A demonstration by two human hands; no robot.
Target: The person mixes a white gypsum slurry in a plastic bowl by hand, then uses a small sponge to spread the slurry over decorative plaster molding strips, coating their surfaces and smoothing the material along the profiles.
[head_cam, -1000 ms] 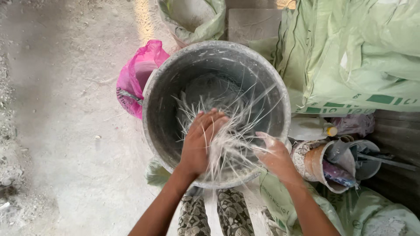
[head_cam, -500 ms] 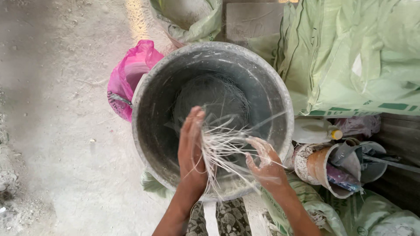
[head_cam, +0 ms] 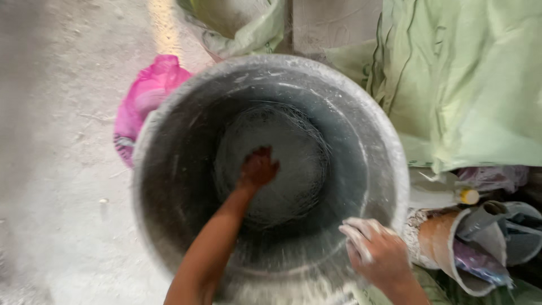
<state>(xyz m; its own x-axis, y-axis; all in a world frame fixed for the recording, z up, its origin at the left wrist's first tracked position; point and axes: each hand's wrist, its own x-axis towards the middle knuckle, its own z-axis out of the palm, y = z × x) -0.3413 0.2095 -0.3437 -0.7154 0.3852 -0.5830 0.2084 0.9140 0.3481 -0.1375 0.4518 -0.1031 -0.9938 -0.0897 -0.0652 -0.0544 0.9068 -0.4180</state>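
The left hand [head_cam: 258, 167] reaches to the bottom of the grey bucket [head_cam: 169, 169], fingers curled together on thin fibres [head_cam: 305, 141]. The right hand [head_cam: 375, 251] rests on the bucket's near rim, fingers close together.

The big grey bucket [head_cam: 372, 147] looks like matt plastic, dusted white. Thin pale fibres [head_cam: 305, 141] line its bottom. Far left, a glossy pink plastic bag [head_cam: 144, 99]; right, dull green woven sacks [head_cam: 468, 85].

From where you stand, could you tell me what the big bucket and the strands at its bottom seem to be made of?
The bucket looks like grey plastic, though possibly metal: thin rim, smooth walls, dull under a whitish powdery film. The strands look like fine pale fibre, perhaps glass or plant fibre: thin, wiry and coiled under the left hand. The right hand, dusted white, grips the rim.
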